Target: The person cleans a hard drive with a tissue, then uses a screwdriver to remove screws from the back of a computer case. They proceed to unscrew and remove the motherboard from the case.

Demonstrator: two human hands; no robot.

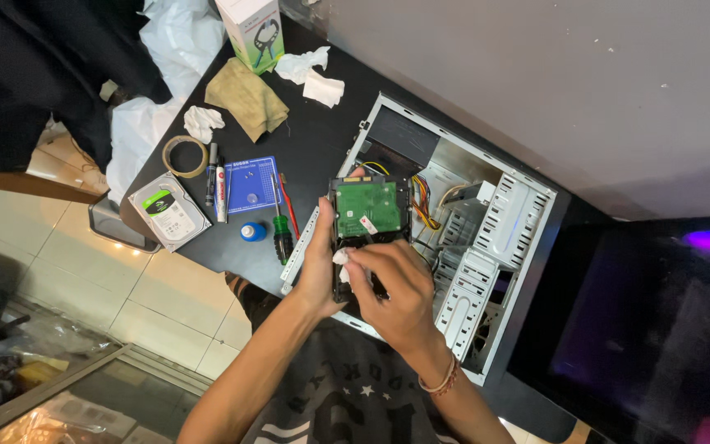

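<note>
**Wiping a hard drive's circuit-board side above the open computer case**

Nearest the camera are the person's forearms, rising from a dark printed shirt to meet over the hard drive. The left hand grips the drive along its left edge, fingers curled behind it and thumb in front, holding it with the green circuit board up. The right hand, a bracelet on its wrist, has its fingers pinched together on a small white wad of tissue pressed to the drive's near end. Whether it also holds a thin dark tool I cannot tell.

The step in hand looks like cleaning the board side of the drive. By my judgement, the next move calls for a steady left grip and light strokes that stay clear of the board's small parts.

The drive hangs just above the open computer case, which lies on its side at the right end of the black table, with coloured wires showing inside. Toward the table's left edge lie a green-handled screwdriver, a blue cap, a blue mat, two markers, a tape roll and a second hard drive at the near left corner. Along the far edge sit a tan cloth, crumpled tissues and a white box.
</note>
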